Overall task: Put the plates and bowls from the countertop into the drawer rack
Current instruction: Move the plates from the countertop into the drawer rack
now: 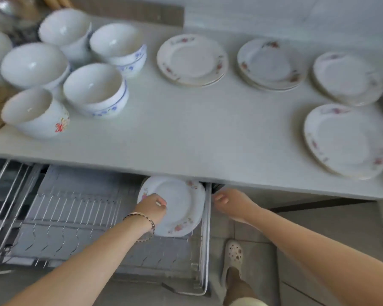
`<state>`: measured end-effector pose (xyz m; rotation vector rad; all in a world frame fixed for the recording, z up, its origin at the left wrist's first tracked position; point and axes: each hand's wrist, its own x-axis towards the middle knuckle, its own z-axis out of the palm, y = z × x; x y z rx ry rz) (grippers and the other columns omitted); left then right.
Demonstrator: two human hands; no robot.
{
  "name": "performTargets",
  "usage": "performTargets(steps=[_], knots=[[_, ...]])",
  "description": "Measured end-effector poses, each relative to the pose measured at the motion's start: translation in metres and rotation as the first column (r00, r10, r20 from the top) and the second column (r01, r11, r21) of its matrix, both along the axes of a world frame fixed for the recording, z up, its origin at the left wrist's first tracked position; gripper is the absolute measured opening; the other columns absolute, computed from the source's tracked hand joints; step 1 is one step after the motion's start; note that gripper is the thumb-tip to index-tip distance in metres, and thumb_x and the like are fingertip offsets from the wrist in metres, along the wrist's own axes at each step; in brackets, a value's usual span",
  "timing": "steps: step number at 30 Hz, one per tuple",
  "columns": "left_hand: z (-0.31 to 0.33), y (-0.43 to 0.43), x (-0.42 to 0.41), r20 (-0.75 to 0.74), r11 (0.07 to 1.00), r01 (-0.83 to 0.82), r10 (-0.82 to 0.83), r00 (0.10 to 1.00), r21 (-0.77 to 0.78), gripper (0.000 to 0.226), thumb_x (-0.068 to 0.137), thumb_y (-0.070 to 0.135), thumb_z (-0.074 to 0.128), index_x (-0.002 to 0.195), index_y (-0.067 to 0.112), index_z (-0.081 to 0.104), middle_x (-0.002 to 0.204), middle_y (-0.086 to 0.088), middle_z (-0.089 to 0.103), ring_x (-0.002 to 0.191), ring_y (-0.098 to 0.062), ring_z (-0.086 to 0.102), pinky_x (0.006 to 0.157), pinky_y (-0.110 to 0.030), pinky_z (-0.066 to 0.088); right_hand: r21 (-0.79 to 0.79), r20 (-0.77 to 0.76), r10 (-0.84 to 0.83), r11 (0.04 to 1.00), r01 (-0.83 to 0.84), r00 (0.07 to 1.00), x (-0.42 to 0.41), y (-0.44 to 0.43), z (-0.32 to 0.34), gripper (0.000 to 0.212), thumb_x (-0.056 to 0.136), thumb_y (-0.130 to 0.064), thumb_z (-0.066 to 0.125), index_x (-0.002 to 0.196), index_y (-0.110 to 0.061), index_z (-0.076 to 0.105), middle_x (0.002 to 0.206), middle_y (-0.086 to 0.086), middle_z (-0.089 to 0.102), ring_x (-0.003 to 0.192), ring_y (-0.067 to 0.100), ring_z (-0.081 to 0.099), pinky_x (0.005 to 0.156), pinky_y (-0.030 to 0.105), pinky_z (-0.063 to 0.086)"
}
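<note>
A white floral plate (181, 204) stands on edge at the right end of the wire drawer rack (75, 217), just under the countertop (186, 133) lip. My left hand (152, 206) grips its near rim with curled fingers. My right hand (228, 202) hovers loosely curled beside the drawer's right side, holding nothing. On the countertop, several white bowls (93, 89) cluster at the left. Floral plates lie in stacks toward the right: one stack (191, 59) mid-counter, another (270, 64) beside it, one plate (345, 140) near the front edge.
The pulled-out drawer has a metal frame (206, 239) along its right side. Rows of wire slots fill the rack left of the plate. My foot in a pale clog (233, 259) stands on the tiled floor beside the drawer.
</note>
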<state>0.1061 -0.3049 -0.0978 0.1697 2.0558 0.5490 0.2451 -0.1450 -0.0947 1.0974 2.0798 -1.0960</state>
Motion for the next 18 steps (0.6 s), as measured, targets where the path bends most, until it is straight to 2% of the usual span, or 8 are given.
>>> performTargets(steps=[3, 5, 7, 10, 12, 14, 16, 18], knots=[[0.028, 0.071, 0.026, -0.023, 0.991, 0.107, -0.105, 0.994, 0.083, 0.020, 0.087, 0.007, 0.044, 0.081, 0.022, 0.056, 0.096, -0.008, 0.068, 0.096, -0.027, 0.066, 0.068, -0.026, 0.045, 0.047, -0.123, -0.112, 0.992, 0.119, 0.986, 0.035, 0.063, 0.047, 0.026, 0.090, -0.017, 0.052, 0.110, -0.006, 0.064, 0.099, 0.012, 0.069, 0.083, 0.020, 0.064, 0.076, 0.025, 0.048], [0.042, 0.121, 0.048, -0.062, 0.976, 0.184, -0.178, 0.982, 0.114, 0.027, 0.086, 0.006, 0.046, 0.070, 0.027, 0.052, 0.101, -0.008, 0.069, 0.097, -0.026, 0.066, 0.075, -0.028, 0.048, 0.085, -0.168, -0.208, 0.971, 0.224, 0.964, 0.062, 0.110, 0.068, 0.023, 0.089, -0.017, 0.056, 0.110, -0.014, 0.064, 0.084, 0.003, 0.066, 0.062, 0.007, 0.057, 0.062, 0.020, 0.045], [0.051, 0.169, 0.072, -0.093, 0.958, 0.260, -0.250, 0.964, 0.124, 0.028, 0.085, 0.005, 0.047, 0.067, 0.027, 0.049, 0.102, -0.009, 0.067, 0.087, -0.023, 0.062, 0.074, -0.027, 0.047, 0.123, -0.210, -0.323, 0.928, 0.352, 0.923, 0.091, 0.162, 0.077, 0.021, 0.088, -0.014, 0.057, 0.108, -0.012, 0.065, 0.075, 0.001, 0.065, 0.054, 0.003, 0.056, 0.058, 0.016, 0.045], [0.054, 0.240, 0.107, -0.082, 0.945, 0.295, -0.286, 0.955, 0.144, 0.019, 0.086, 0.007, 0.046, 0.088, 0.021, 0.057, 0.106, -0.012, 0.066, 0.086, -0.024, 0.061, 0.067, -0.024, 0.045, 0.259, -0.249, -0.435, 0.831, 0.492, 0.865, 0.132, 0.241, 0.074, 0.025, 0.086, -0.015, 0.059, 0.110, -0.010, 0.067, 0.083, 0.004, 0.066, 0.072, 0.015, 0.059, 0.073, 0.026, 0.049], [0.048, 0.282, 0.126, -0.056, 0.956, 0.254, -0.248, 0.967, 0.146, 0.030, 0.087, 0.008, 0.045, 0.115, 0.013, 0.055, 0.117, -0.013, 0.064, 0.105, -0.028, 0.063, 0.082, -0.029, 0.049, 0.368, -0.256, -0.455, 0.770, 0.521, 0.853, 0.153, 0.288, 0.069, 0.030, 0.087, -0.015, 0.056, 0.116, -0.011, 0.064, 0.104, 0.010, 0.066, 0.088, 0.024, 0.059, 0.084, 0.030, 0.048], [0.040, 0.319, 0.143, 0.022, 0.974, 0.178, -0.183, 0.983, 0.143, 0.039, 0.089, 0.011, 0.045, 0.128, 0.007, 0.048, 0.126, -0.016, 0.059, 0.113, -0.031, 0.061, 0.096, -0.038, 0.050, 0.454, -0.233, -0.448, 0.734, 0.504, 0.863, 0.166, 0.326, 0.065, 0.037, 0.089, -0.016, 0.053, 0.126, -0.011, 0.056, 0.126, 0.015, 0.055, 0.108, 0.032, 0.057, 0.093, 0.031, 0.044], [0.031, 0.349, 0.157, 0.069, 0.985, 0.098, -0.108, 0.992, 0.139, 0.036, 0.089, 0.016, 0.048, 0.122, 0.001, 0.053, 0.120, -0.020, 0.062, 0.106, -0.032, 0.063, 0.095, -0.042, 0.052, 0.477, -0.177, -0.460, 0.733, 0.484, 0.870, 0.173, 0.357, 0.059, 0.046, 0.090, -0.021, 0.051, 0.135, -0.010, 0.045, 0.136, 0.018, 0.043, 0.117, 0.036, 0.052, 0.097, 0.038, 0.046], [0.025, 0.371, 0.168, 0.073, 0.990, 0.005, -0.016, 0.997, 0.140, 0.030, 0.090, 0.019, 0.052, 0.111, -0.002, 0.059, 0.114, -0.021, 0.066, 0.095, -0.030, 0.064, 0.088, -0.036, 0.053, 0.436, -0.110, -0.486, 0.760, 0.482, 0.867, 0.174, 0.379, 0.049, 0.051, 0.091, -0.026, 0.050, 0.137, -0.007, 0.040, 0.135, 0.019, 0.043, 0.115, 0.038, 0.053, 0.091, 0.042, 0.051]])
